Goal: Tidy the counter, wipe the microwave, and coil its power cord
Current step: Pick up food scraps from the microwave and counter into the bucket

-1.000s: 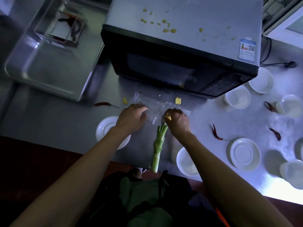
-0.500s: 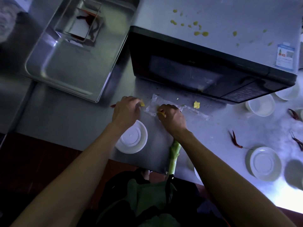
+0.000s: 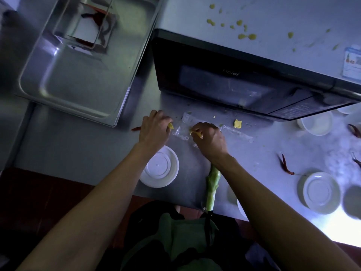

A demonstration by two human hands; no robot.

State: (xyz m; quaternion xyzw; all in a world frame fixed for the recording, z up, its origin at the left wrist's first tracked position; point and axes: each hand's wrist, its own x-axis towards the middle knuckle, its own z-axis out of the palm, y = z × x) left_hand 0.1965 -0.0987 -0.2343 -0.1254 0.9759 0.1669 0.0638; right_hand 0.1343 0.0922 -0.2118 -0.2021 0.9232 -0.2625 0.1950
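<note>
On the steel counter [image 3: 78,153] just in front of the microwave [image 3: 244,83], my two hands work side by side. My left hand [image 3: 154,132] is curled with a small yellow scrap [image 3: 170,125] pinched at its fingertips, and my right hand [image 3: 210,139] pinches a second yellow scrap [image 3: 197,133] while resting on a clear plastic bag [image 3: 232,132] that lies flat under and to the right of it. A third yellow scrap [image 3: 238,124] sits loose on the counter beyond the bag, to the right of my right hand. Peeking out from under the left side of my left hand is one red chili [image 3: 136,128]; I count three more to the right of my grip, one [image 3: 285,163] well apart from my right hand and two at the frame edge [image 3: 354,131] [image 3: 356,160]. Below my left wrist is one white dish [image 3: 159,169], and under my right forearm lies a single green stalk [image 3: 213,184]. Farther right I see one white cup [image 3: 316,124] near the microwave's corner and another white dish [image 3: 321,192] nearer me. The microwave top carries a scatter of yellow spatters [image 3: 246,36] and one label [image 3: 352,63]. Up and left of my left hand stands a metal tray [image 3: 78,89] with a small container [image 3: 89,26] in it.
</note>
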